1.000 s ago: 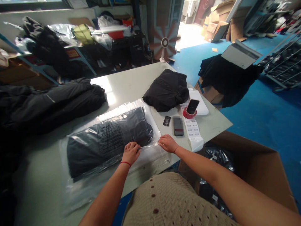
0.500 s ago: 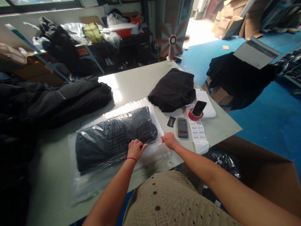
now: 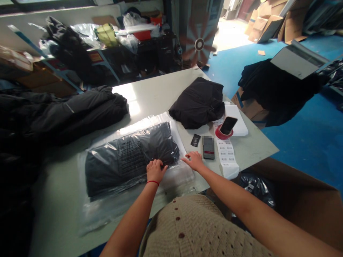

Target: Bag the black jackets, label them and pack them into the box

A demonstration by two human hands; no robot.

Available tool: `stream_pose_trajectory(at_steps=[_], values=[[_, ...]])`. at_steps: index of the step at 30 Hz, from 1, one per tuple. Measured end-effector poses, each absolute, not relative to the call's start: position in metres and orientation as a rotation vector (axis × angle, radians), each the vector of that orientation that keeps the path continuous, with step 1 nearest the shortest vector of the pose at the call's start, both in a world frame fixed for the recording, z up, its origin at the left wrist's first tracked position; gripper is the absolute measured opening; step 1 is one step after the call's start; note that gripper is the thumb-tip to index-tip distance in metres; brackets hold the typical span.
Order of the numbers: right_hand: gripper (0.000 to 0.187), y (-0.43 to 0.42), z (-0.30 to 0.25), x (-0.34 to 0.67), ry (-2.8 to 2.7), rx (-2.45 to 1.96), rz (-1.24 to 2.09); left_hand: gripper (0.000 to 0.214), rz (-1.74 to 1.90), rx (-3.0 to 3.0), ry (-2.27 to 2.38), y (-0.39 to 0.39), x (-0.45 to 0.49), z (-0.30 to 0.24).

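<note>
A dark folded garment lies inside a clear plastic bag on the table. Under it are more clear bags, their edges showing around it. My left hand rests on the bag's near edge, fingers laid on the plastic and thumb apart. At the bag's right end, my right hand hovers with thumb and forefinger apart, nothing visible between them. Just beyond it lie a small black tag and a phone, its screen partly pixelated.
A black garment sits at the table's far side. Right of it are a red tape roll with a phone on it, and a label strip. Dark jackets fill the left. A cardboard box stands at the lower right.
My right hand has loosened from a pinch at the bag's right edge, its thumb and forefinger now apart. My left hand has stayed on the bag, its thumb now further out.
</note>
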State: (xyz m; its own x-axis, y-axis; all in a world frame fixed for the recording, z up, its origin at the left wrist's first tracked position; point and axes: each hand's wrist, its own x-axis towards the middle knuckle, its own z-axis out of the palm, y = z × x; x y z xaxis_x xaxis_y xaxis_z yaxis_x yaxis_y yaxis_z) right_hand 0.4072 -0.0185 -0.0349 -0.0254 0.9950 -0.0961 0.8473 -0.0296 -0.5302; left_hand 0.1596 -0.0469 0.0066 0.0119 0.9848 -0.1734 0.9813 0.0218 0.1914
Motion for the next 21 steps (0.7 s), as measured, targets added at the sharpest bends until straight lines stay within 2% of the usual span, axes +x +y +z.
stream_pose_trajectory(at_steps=[6, 11, 13, 17, 21], values=[[0.032, -0.007, -0.037, 0.391, -2.074, -1.991, 0.894, 0.026, 0.060, 2.030, 2.051, -0.049, 0.158, 0.003], [0.019, 0.007, -0.028, 0.392, -1.883, -1.963, 1.094, 0.026, 0.094, 2.013, 2.026, -0.050, 0.155, 0.002], [0.017, 0.011, -0.025, 0.395, -1.670, -1.863, 1.323, 0.024, 0.140, 2.003, 2.014, -0.050, 0.152, 0.002], [0.016, 0.013, -0.024, 0.397, -0.942, -1.571, 2.014, 0.019, 0.242, 2.002, 1.939, -0.050, 0.145, 0.003], [0.011, 0.012, -0.019, 0.389, -0.729, -1.414, 2.228, 0.032, 0.357, 2.043, 1.941, -0.057, 0.150, 0.011]])
